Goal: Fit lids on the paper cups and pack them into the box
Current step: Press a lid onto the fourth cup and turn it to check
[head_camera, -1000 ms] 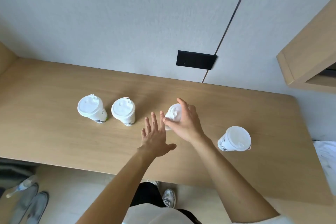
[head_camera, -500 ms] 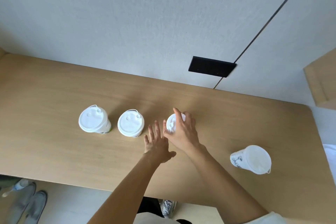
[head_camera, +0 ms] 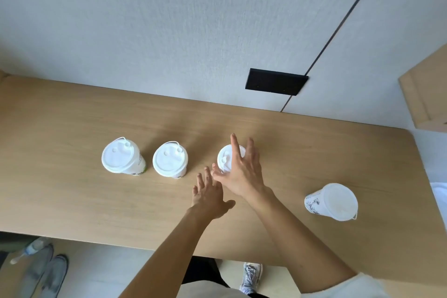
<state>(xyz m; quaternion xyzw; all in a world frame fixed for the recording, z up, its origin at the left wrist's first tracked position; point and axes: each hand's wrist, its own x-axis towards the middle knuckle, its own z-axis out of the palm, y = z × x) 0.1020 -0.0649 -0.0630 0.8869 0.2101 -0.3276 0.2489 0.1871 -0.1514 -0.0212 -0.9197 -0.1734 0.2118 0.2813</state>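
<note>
On table (head_camera: 72, 191), four lidded cups (head_camera: 170, 163)

Single head view, looking steeply down at wooden table (head_camera: 72, 189), wall beyond.

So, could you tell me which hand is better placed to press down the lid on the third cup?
Probably the right hand: its fingers spread over that lid already, while the left hand hovers open beside the cup.

Four lidded paper cups (head_camera: 123, 158) (head_camera: 170, 159) (head_camera: 225, 157) (head_camera: 332, 201), two hands (head_camera: 210, 197) (head_camera: 242, 169), seemingly one table (head_camera: 60, 189)
</note>
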